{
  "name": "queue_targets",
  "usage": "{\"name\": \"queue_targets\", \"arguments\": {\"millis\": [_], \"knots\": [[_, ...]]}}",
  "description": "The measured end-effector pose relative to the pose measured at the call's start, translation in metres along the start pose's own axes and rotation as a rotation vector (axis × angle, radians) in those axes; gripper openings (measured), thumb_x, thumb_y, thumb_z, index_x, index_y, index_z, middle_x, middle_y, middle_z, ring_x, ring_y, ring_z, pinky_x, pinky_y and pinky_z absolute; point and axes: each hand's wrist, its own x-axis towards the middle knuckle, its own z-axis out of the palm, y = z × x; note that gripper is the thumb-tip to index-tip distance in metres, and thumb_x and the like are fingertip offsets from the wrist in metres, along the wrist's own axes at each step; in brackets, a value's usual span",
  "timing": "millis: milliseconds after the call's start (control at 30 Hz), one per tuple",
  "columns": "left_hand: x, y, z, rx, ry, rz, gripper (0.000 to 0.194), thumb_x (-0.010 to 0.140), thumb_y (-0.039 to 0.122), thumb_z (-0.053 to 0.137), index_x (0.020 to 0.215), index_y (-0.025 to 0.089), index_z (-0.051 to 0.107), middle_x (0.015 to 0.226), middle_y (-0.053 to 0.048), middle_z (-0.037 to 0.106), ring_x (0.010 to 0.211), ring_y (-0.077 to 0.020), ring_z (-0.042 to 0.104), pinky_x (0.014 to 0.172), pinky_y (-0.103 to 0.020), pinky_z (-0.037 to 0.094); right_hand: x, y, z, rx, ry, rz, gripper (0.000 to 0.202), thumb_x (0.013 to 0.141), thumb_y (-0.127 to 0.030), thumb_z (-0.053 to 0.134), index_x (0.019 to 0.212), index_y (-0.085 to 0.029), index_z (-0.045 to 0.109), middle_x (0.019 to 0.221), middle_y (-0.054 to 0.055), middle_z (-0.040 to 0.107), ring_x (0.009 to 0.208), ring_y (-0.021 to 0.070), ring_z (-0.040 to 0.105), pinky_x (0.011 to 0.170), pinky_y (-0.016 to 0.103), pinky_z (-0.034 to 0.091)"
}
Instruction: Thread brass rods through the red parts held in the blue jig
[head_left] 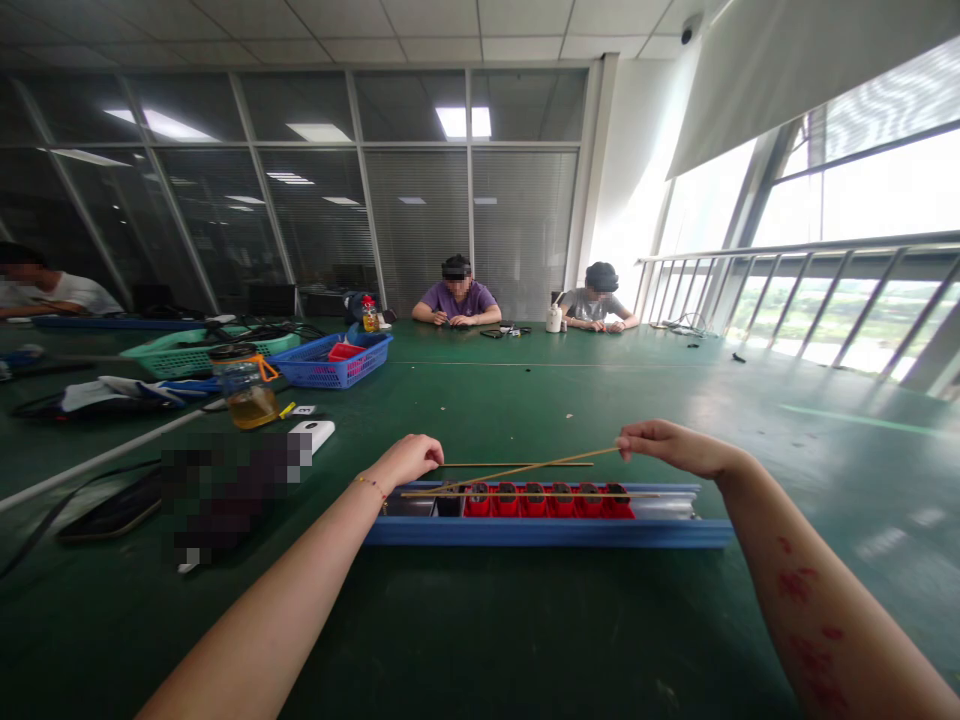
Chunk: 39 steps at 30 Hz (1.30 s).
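Note:
My right hand (pixel 664 445) is closed in a pinch on the right end of a thin wooden stick (pixel 540 463). This stick slants down to the left over a long blue tray (pixel 547 533). Fingers curled together, my left hand (pixel 409 462) is at the left end of a second thin stick (pixel 525 464) behind the tray and seems to pinch it. Another thin stick (pixel 585 495) lies lengthwise across the tray. Inside stand several small red containers (pixel 534 508) with dark contents, in a row. A silver metal piece (pixel 667 507) is at the tray's right end.
On the left are a blue basket (pixel 334 370), a green basket (pixel 180 360), a jar of amber liquid (pixel 251 400), a white power bank (pixel 319 433) and a dark pouch (pixel 112 507). Two people (pixel 456 298) sit at the far edge of the green table (pixel 480 400); another sits far left.

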Motion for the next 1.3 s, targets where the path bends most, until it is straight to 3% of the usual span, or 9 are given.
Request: {"name": "queue_targets", "arguments": {"millis": [100,200,400,567,733,933,1133,1233,1300], "knots": [[0.0,0.0,0.0,-0.012,-0.009,0.0,0.017,0.074,0.027,0.05,0.081,0.023,0.065,0.086,0.0,0.068,0.08,-0.0141,0.062,0.07,-0.021,0.044,-0.003,0.012,-0.004,0.032,0.146,0.028,0.05,0.076,-0.064,0.042,0.076,-0.017,0.06,0.081,0.003,0.059,0.084,0.0215,0.051,0.082,0.03,0.037],[0.001,-0.001,0.0,-0.02,-0.012,-0.006,0.017,0.074,0.027,0.05,0.081,0.023,0.065,0.087,0.0,0.068,0.081,-0.0142,0.062,0.07,-0.021,0.044,-0.005,0.026,-0.006,0.056,0.187,0.092,0.052,0.073,-0.067,0.044,0.076,-0.018,0.061,0.084,0.003,0.061,0.086,0.0228,0.051,0.083,0.03,0.037],[0.0,0.003,0.0,-0.012,0.0,-0.023,0.027,0.077,0.04,0.047,0.079,0.021,0.065,0.082,-0.002,0.068,0.075,-0.0151,0.061,0.064,-0.021,0.042,0.009,0.045,0.009,0.005,0.069,0.167,0.056,0.071,-0.069,0.043,0.078,-0.018,0.064,0.082,0.002,0.063,0.086,0.023,0.053,0.08,0.03,0.038],[-0.005,0.01,-0.003,-0.012,0.01,-0.028,0.045,0.073,0.06,0.044,0.075,0.02,0.064,0.077,-0.003,0.068,0.07,-0.0154,0.061,0.057,-0.021,0.039,0.032,0.063,0.033,-0.08,0.037,0.181,0.044,0.071,-0.057,0.052,0.082,-0.016,0.062,0.074,0.002,0.063,0.071,0.0182,0.055,0.064,0.027,0.042],[-0.001,0.006,-0.001,-0.029,-0.029,-0.028,0.03,0.069,0.048,0.056,0.079,0.021,0.064,0.08,-0.001,0.068,0.074,-0.0144,0.061,0.06,-0.02,0.042,0.047,0.074,0.048,-0.115,0.062,0.201,0.024,0.071,-0.039,0.057,0.079,-0.017,0.057,0.07,0.003,0.065,0.064,0.0163,0.059,0.057,0.025,0.044],[0.002,0.0,0.003,-0.006,0.004,-0.037,0.02,0.072,0.038,0.055,0.077,0.022,0.065,0.081,-0.001,0.068,0.075,-0.0142,0.061,0.065,-0.02,0.044,0.051,0.071,0.05,-0.181,0.121,0.201,0.015,0.068,-0.031,0.059,0.078,-0.019,0.059,0.078,0.003,0.067,0.074,0.0185,0.059,0.066,0.026,0.044],[0.001,-0.001,0.003,-0.004,0.021,-0.021,0.018,0.074,0.035,0.053,0.078,0.022,0.065,0.081,-0.001,0.067,0.076,-0.0141,0.061,0.067,-0.02,0.044,0.042,0.055,0.035,-0.183,0.098,0.182,0.026,0.073,-0.042,0.054,0.084,-0.019,0.062,0.088,0.004,0.066,0.076,0.0198,0.06,0.067,0.028,0.044],[0.0,-0.001,0.002,-0.007,0.022,-0.01,0.017,0.074,0.033,0.053,0.079,0.023,0.065,0.082,0.0,0.067,0.077,-0.014,0.061,0.068,-0.02,0.044,0.028,0.036,0.02,-0.136,0.047,0.156,0.035,0.075,-0.051,0.052,0.086,-0.019,0.061,0.082,0.005,0.067,0.076,0.0209,0.059,0.067,0.029,0.044],[0.0,0.0,0.002,-0.006,0.024,-0.008,0.016,0.074,0.032,0.053,0.078,0.023,0.065,0.082,0.0,0.067,0.077,-0.0141,0.061,0.068,-0.02,0.044,0.017,0.021,0.012,-0.079,-0.055,0.142,0.038,0.074,-0.053,0.052,0.086,-0.018,0.061,0.083,0.005,0.067,0.078,0.0215,0.059,0.068,0.029,0.044]]}}
